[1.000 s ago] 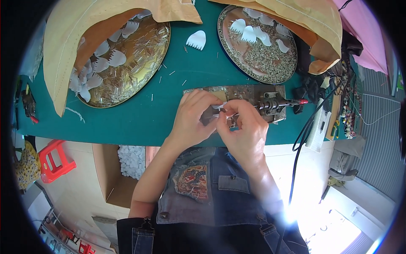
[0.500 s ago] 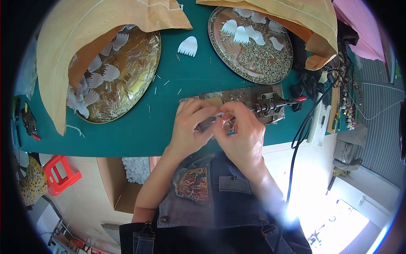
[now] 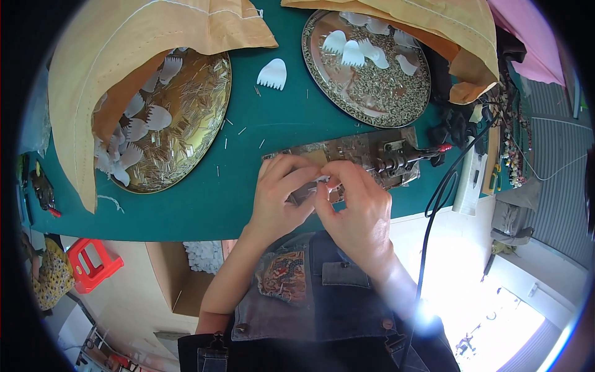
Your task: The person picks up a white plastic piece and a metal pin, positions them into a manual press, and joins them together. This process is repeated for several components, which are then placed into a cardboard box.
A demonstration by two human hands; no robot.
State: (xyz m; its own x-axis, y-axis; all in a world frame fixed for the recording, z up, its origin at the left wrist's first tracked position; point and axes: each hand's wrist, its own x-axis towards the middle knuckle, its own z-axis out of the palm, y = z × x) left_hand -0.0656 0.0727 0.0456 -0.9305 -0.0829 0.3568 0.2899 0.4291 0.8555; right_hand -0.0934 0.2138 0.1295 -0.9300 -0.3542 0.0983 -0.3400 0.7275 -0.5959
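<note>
My left hand (image 3: 276, 197) and my right hand (image 3: 359, 214) meet in front of a metal clamp fixture (image 3: 403, 156). Fingertips of both pinch a small white piece (image 3: 321, 180), mostly covered by the fingers; its outline resembles the white toothed plastic pieces nearby. One such comb-like piece (image 3: 271, 75) lies alone on the green tabletop. To the left, a round gold tray (image 3: 201, 139) carries many thin metal pins and several white toothed pieces. At the far right, another round tray (image 3: 372, 102) bears small metal parts with more white pieces on top.
Brown paper sheets (image 3: 149, 31) arch over both trays. A black cable (image 3: 427, 248) hangs at the right edge of the green table (image 3: 173, 214). Stray pins lie between the trays. Below stand a red stool (image 3: 96, 266) and a cardboard box (image 3: 164, 273) of white pieces.
The view has shifted slightly, so the trays and table edge sit a little differently. Both hands keep their pinch on the white piece, with small finger movements.
</note>
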